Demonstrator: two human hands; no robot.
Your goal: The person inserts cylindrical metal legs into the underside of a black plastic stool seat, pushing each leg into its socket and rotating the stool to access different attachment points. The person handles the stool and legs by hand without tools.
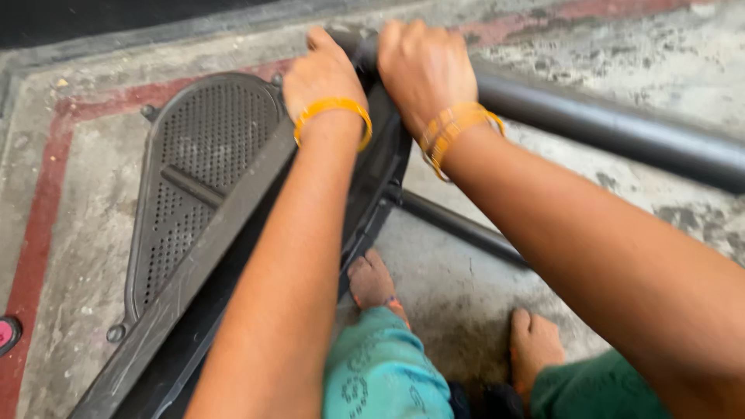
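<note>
Hands clamped on a dark bar.
My left hand [322, 74] and right hand [423, 66] both close tight round the bar [621, 128], steadying the perforated panel [202, 163] above the floor [458, 287].

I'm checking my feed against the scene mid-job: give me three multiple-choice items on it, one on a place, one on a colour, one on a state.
1. Where does the perforated grille panel lie?
A. Left of the left hand
B. Right of the right hand
C. On top of the feet

2. What colour are the bangles on the wrists?
A. Blue
B. Orange-yellow
C. White

3. How are the two hands placed?
A. Both open, flat on the floor
B. One hanging free
C. Both closed over the top of the dark frame

Answers:
1. A, the grille sits on the concrete floor, left of the left hand.
2. B, orange-yellow bands ring both wrists.
3. C, the left hand and right hand curl side by side over the frame top, where the dark tube meets it.
</note>
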